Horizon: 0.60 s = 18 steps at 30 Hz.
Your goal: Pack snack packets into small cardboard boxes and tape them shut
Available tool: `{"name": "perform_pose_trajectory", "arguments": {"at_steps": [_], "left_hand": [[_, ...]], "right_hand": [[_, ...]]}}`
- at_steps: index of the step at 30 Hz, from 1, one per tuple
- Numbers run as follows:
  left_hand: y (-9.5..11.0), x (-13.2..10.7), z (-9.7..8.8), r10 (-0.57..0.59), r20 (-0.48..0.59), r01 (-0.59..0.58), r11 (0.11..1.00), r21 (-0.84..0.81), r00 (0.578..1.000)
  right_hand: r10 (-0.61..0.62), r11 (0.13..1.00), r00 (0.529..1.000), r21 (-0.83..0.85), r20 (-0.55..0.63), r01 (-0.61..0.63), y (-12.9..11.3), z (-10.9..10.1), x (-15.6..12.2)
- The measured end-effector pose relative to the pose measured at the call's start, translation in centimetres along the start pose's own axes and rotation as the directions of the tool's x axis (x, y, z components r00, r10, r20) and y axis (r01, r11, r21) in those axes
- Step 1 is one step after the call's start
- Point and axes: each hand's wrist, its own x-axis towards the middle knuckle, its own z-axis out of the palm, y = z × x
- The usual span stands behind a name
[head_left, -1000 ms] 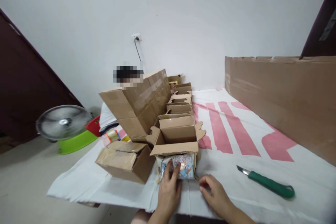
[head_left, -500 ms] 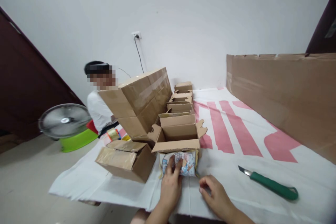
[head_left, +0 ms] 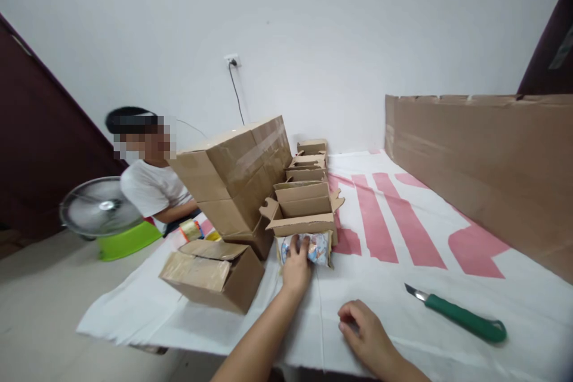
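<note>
Light, even pressure suits the left hand (head_left: 296,270), spread over the packet (head_left: 320,249) beneath it, whether gripping I cannot tell, with the box (head_left: 302,225) just ahead and the right hand (head_left: 363,329) half-open, empty.

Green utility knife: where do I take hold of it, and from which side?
Probably best by the middle of its green handle, with the right hand coming from the near right: the exposed blade points left and away.

packet (head_left: 319,250) before box (head_left: 302,225) — knife (head_left: 465,316) right
</note>
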Motion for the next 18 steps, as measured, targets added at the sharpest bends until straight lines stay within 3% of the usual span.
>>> {"name": "perform_pose_trajectory", "arguments": {"at_steps": [10, 14, 18], "left_hand": [[-1.7, 6.2, 1.1, -0.066, -0.045, 0.066, 0.998, 0.011, 0.997], [-2.1, 7.2, 1.1, -0.075, -0.06, 0.074, 0.997, -0.017, 0.995], [-2.0, 6.7, 1.4, -0.074, -0.068, 0.07, 0.995, -0.068, 0.995]], "right_hand": [[0.018, 1.0, 1.0, 0.002, 0.003, -0.018, -0.2, -0.2, 0.0], [0.022, 1.0, 1.0, 0.005, -0.014, -0.022, 0.0, -0.1, 0.0], [0.017, 1.0, 1.0, 0.007, -0.024, -0.017, -0.1, -0.3, 0.0]]}}
